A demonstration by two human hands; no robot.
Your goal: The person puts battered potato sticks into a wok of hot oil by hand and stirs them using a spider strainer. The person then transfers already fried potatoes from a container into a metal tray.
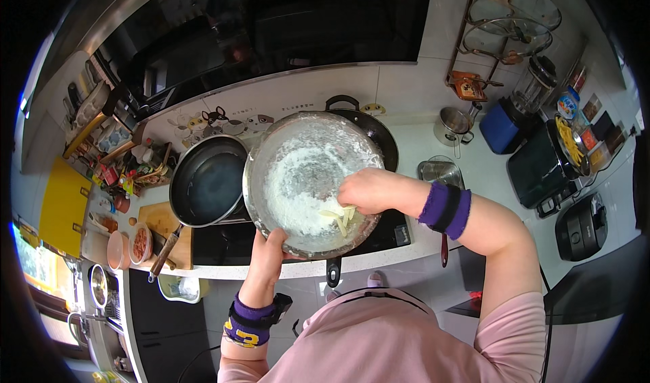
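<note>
My left hand (271, 248) grips the near left rim of a large metal bowl (304, 125), thumb over the edge, and holds it tilted above the cooktop. White powder, likely flour, coats the bowl's inside (289, 200). Reaching into the bowl's right side, my right hand (368, 191) has its fingers closed around pale cut strips (341, 220), several of which stick out below it. How many lie inside the fist is hidden. A dark frying pan (208, 182) with a wooden handle stands just left of the bowl. Behind the bowl, a black wok (388, 144) is partly covered.
At left, a bowl of minced meat (140, 243) sits by a wooden cutting board (185, 248). A wire strainer (441, 170) and metal cup (453, 125) are at right. Farther right stand a blue-based blender (500, 126), a plate of yellow strips (569, 140) and a black appliance (581, 228).
</note>
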